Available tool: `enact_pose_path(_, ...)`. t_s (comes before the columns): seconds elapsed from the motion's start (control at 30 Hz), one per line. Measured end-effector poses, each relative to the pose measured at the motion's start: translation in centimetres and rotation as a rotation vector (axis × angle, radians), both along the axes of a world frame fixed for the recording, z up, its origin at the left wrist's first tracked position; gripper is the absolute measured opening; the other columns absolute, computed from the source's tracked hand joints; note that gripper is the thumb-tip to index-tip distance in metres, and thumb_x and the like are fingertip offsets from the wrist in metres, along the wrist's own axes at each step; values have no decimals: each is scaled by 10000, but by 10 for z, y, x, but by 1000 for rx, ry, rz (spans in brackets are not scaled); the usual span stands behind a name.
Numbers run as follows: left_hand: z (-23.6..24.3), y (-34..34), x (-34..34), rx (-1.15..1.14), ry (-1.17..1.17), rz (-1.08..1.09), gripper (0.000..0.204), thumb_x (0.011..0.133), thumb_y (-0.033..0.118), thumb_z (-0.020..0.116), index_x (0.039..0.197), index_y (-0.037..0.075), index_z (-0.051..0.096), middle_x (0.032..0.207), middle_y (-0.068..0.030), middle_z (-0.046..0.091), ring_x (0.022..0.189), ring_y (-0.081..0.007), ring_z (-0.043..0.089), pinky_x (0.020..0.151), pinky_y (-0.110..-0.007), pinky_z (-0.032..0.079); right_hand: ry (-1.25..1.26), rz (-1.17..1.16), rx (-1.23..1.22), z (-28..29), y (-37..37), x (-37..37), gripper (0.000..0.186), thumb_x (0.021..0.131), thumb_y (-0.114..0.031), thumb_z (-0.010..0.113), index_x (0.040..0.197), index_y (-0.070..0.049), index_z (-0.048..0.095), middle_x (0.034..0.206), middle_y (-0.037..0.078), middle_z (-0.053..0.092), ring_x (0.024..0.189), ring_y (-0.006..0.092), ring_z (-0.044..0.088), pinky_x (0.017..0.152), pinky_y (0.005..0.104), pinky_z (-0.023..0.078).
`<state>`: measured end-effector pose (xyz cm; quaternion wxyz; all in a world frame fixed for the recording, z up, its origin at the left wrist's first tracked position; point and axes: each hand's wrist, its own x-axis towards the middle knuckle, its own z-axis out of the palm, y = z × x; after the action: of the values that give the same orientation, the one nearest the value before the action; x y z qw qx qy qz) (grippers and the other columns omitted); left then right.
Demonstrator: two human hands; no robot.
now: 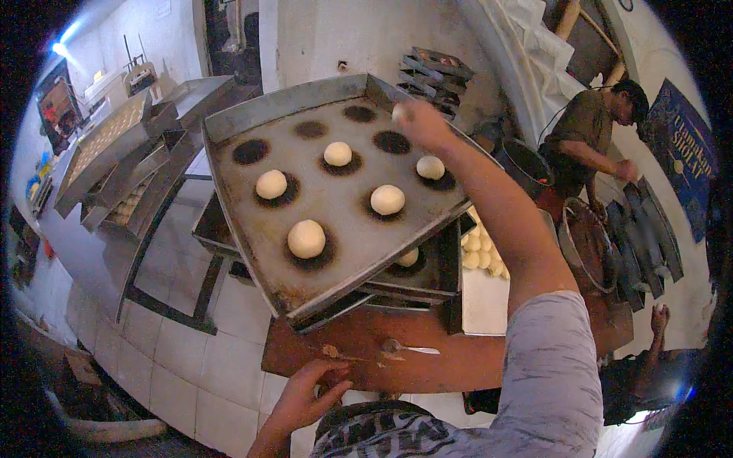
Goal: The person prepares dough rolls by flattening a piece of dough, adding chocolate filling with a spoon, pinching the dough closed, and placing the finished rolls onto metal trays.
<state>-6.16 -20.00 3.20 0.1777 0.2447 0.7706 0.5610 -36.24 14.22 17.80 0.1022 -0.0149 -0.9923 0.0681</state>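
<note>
A square metal baking tray (pixel 252 221) with raised sides lies tilted across other trays in front of me. Several round, pale dough balls (pixel 307 239) sit on it, each over a dark scorched circle. Other dark circles (pixel 250 151) toward its far side are bare. My right hand (pixel 421 126) reaches over the tray's far right corner, its fingers closed around a dough ball (pixel 398 114) that shows only in part. Near the front edge of the brown wooden table (pixel 458 366), my left hand (pixel 311 393) hangs with loosely bent fingers, thumb apart, seemingly holding nothing.
Beneath the tray sits another tray (pixel 427 278) with a dough ball. More dough balls (pixel 479 248) fill a pale board at right. A spoon (pixel 416 349) lies on the table. At far right, a co-worker (pixel 588 141) stands near a large basin (pixel 584 244). Trays (pixel 114 145) stand left.
</note>
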Motion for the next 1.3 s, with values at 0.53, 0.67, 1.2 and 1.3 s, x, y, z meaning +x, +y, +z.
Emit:
enact_pose_path(0.53,-24,-10,-10,-128,-70,37,217,826,119,595,1016,15,575,950,-122,614,924,-190,576,797,-307,444,843,199,-597,30,28,104,288,840,-216,561,1066,-39,586,953,156,633,845,258,618,754,332,471)
enact_pose_path(0.67,-28,-7,2,-105,-309,193,215,857,108,556,1040,-6,550,980,-118,610,938,-170,571,810,-297,445,740,-178,-219,-41,88,194,168,805,-181,591,879,-35,626,817,168,626,746,307,605,684,370,469)
enact_pose_path(1.2,-20,62,-1,-102,-155,-1,286,843,129,567,1099,4,540,1027,-110,609,973,-210,571,858,-308,420,269,304,-359,-99,46,295,279,635,31,578,907,-32,576,933,146,495,846,313,538,685,346,472)
enact_pose_path(1.3,-19,87,17,320,-85,57,374,868,127,533,1210,1,448,1021,-104,612,960,-197,571,856,-308,430,-45,490,-880,-89,-19,330,458,685,-10,638,1109,-61,475,966,138,511,922,308,537,785,360,454)
